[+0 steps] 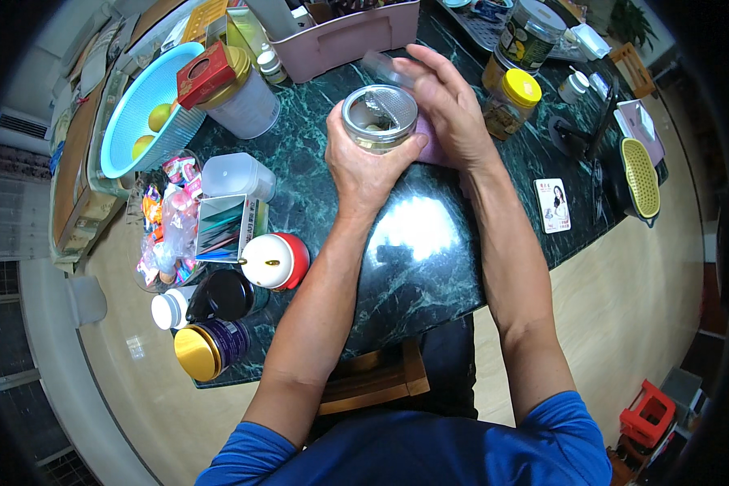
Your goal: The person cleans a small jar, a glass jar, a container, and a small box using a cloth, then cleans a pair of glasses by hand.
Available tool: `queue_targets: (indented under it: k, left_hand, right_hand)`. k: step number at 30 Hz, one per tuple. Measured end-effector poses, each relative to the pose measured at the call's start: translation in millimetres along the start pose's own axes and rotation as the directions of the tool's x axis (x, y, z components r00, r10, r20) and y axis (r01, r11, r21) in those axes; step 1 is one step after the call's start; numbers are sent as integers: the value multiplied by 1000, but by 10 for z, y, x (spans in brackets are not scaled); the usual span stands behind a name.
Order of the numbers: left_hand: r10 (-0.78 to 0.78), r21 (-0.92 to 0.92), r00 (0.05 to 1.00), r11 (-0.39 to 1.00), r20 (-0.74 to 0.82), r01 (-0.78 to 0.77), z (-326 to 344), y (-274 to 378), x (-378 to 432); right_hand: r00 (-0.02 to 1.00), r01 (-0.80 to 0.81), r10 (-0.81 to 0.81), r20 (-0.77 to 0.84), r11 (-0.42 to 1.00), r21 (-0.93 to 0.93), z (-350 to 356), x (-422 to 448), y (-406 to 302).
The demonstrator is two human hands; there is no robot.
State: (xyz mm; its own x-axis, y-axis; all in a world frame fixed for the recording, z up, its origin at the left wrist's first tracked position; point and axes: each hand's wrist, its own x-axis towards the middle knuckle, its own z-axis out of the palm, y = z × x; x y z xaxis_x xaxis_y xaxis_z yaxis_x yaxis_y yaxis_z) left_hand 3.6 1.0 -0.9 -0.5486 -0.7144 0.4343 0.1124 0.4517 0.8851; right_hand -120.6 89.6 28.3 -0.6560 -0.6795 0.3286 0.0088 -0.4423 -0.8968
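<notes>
My left hand [364,164] is wrapped around a clear jar [379,147], thumb and fingers on opposite sides of its rim. Crumpled silvery foil [395,106] shows at the jar's round mouth, and the contents below are hard to make out. Just beyond the jar, my right hand [446,100] is raised with its fingers bent. A blurred, see-through lid [389,68] appears between those fingers. Under the right palm lies a purple cloth [428,143], partly covered by the hand and the jar.
Left on the dark green marbled table [316,152] are a blue basket [118,130] of fruit, a large can [246,112], wrapped sweets [170,225] and several jars. A pink bin [352,45] stands behind. Rightward are a yellow-lidded jar [510,103], a black stand [589,136] and a printed card [551,205].
</notes>
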Motion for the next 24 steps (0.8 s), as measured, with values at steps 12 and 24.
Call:
queue_targets:
  k: [12, 24]
  left_hand:
    - [700, 8, 714, 714, 9, -700, -227, 995, -39]
    - [670, -350, 691, 737, 271, -578, -588, 1508, -77]
  right_hand:
    - [916, -218, 379, -135, 750, 624, 168, -24, 348]
    - [929, -130, 150, -339, 988, 81, 63, 57, 532]
